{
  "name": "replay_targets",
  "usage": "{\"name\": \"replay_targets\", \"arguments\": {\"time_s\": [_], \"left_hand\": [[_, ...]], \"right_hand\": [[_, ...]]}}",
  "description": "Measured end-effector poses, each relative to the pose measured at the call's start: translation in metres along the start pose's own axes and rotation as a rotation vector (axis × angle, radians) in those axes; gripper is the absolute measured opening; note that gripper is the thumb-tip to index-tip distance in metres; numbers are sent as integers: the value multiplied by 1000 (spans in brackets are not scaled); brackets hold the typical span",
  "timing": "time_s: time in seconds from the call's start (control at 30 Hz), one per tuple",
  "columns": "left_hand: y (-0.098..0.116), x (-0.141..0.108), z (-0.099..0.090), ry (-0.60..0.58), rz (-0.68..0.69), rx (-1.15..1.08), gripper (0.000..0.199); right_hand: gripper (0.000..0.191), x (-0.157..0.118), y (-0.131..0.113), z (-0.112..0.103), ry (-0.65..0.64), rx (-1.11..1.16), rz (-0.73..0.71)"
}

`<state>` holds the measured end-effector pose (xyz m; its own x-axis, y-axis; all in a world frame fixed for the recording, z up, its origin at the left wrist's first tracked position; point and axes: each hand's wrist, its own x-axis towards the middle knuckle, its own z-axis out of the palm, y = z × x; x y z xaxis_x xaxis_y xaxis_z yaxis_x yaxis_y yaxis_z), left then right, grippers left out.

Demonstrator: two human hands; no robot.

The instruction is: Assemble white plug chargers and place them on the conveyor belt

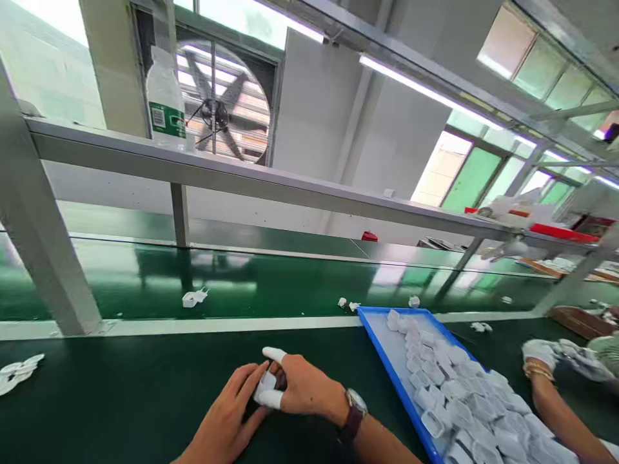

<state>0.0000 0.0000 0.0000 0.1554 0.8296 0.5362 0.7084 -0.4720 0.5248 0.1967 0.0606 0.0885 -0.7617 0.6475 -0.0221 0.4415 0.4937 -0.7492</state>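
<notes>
Over the dark green worktop, a small white plastic piece (265,385) is held between my two hands. My right hand (312,386), with white covers on its thumb and a finger and a watch at the wrist, is closed on the piece from the right. My left hand (231,415) is bare, its bent fingertips pressed against the piece's left side. Part of the piece is hidden by the fingers. To the right, a blue-rimmed tray (394,374) bears a heap of similar-looking translucent white plastic pieces (454,390).
A green conveyor belt (290,283) runs behind the worktop, with a few white parts (194,298) on it. White flat parts (19,372) lie at far left. A metal shelf (290,187) spans above, bearing a bottle (166,96). A co-worker's gloved hand (539,353) is at right.
</notes>
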Motion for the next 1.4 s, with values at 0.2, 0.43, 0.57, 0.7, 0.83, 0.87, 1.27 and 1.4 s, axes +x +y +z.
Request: {"name": "replay_targets", "arguments": {"time_s": [0.2,0.43,0.57,0.7,0.83,0.87,1.27,1.4], "left_hand": [[0,9,-15,-21,-219,-31,37],[23,25,-17,-231,-389,-118,35],[18,24,-11,-242,-390,-108,41],[11,19,-9,-76,-300,-143,60],[23,24,-24,127,-279,-256,46],[28,27,-28,142,-294,-319,45],[43,33,-41,49,-592,-1231,46],[49,34,-45,12,-645,-1344,48]], "right_hand": [[59,26,24,-43,169,-402,99],[38,31,115,-136,456,-638,511],[28,31,135,-140,513,-663,527],[26,37,120,-112,575,-616,374],[40,34,74,-56,547,-509,98],[40,30,59,-41,532,-481,5],[41,-11,-11,16,545,-306,-489],[41,-14,-5,18,562,-12,-385]]}}
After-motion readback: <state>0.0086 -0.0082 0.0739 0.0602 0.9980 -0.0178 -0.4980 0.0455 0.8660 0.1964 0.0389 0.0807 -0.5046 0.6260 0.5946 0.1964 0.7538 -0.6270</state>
